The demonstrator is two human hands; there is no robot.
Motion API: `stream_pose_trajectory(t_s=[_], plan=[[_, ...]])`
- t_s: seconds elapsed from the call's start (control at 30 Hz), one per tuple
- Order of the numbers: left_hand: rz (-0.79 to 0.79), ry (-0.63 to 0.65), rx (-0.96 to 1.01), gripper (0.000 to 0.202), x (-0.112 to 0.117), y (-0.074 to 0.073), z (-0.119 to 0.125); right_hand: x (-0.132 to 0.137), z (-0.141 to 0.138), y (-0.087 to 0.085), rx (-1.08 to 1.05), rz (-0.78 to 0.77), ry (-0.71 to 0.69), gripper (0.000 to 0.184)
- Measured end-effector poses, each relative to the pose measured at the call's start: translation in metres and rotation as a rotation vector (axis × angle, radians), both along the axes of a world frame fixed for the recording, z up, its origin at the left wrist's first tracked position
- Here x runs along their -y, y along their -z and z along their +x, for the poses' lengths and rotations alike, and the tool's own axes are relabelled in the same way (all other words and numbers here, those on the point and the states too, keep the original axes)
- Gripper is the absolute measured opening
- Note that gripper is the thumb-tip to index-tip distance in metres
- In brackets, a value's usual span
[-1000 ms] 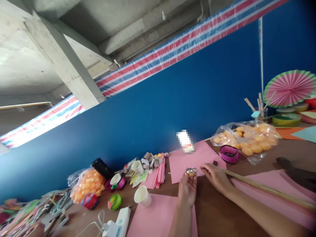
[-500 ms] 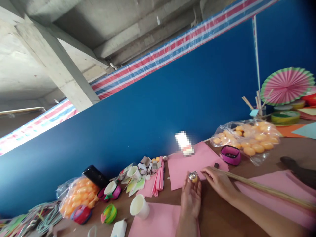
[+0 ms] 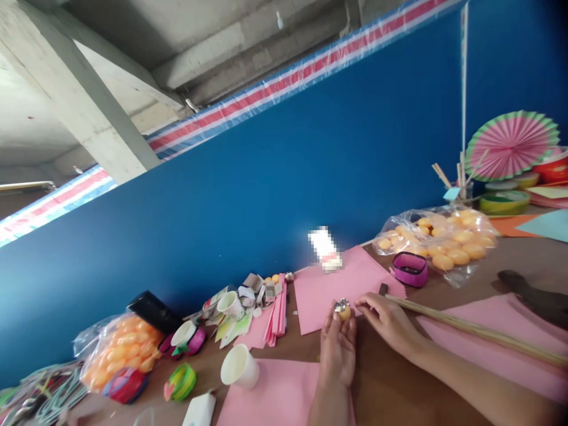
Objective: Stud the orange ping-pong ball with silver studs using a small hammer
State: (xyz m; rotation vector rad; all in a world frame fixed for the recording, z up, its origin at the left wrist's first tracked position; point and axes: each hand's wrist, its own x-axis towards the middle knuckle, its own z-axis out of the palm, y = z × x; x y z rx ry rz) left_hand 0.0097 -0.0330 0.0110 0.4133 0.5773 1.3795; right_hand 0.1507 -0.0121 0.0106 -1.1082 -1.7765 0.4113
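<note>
My left hand (image 3: 338,352) is palm up, its fingers curled round a small orange plastic ball (image 3: 345,315) topped with a shiny silver, bumpy piece (image 3: 341,305). Just right of it, my right hand (image 3: 386,322) has thumb and fingertips pinched together. Anything between those fingertips is too small to make out. A pink paper sheet (image 3: 332,293) lies behind both hands, and another pink sheet (image 3: 270,393) is to the left of my left wrist. Long thin wooden sticks (image 3: 470,328) run rightward behind my right forearm.
To the left stand a white cup (image 3: 239,367), a green-yellow tape roll (image 3: 181,381) and a bag of orange balls (image 3: 124,349). Another bag of orange balls (image 3: 457,245) lies at the back right, near a purple band (image 3: 409,269). A blue partition (image 3: 266,195) rises behind the table.
The view has shifted slightly, so most of the table appears further left and higher. Both hands keep nearly the same pose, with the orange ball still in my left fingers.
</note>
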Motion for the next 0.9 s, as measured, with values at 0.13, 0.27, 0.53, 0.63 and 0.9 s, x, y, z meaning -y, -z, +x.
stream_pose_trajectory(t_s=[0.13,0.27,0.53,0.63,0.9], plan=[[-0.013,-0.003,-0.044,0.033,0.0,-0.001,0.0,0.002,0.001,-0.003,-0.072,-0.05,-0.011,0.011],[-0.015,0.004,-0.062,0.037,0.001,0.0,0.0,0.004,0.0,-0.007,-0.177,-0.125,-0.056,0.012],[-0.014,0.001,-0.052,0.04,0.002,-0.003,0.001,0.004,-0.006,-0.009,-0.385,-0.305,-0.226,0.016],[0.018,0.018,-0.051,0.038,0.002,-0.003,0.002,0.004,-0.007,-0.006,-0.446,-0.338,-0.258,0.017],[0.003,-0.001,-0.116,0.04,0.004,-0.006,0.003,0.005,-0.007,-0.005,-0.461,-0.379,-0.268,0.018]])
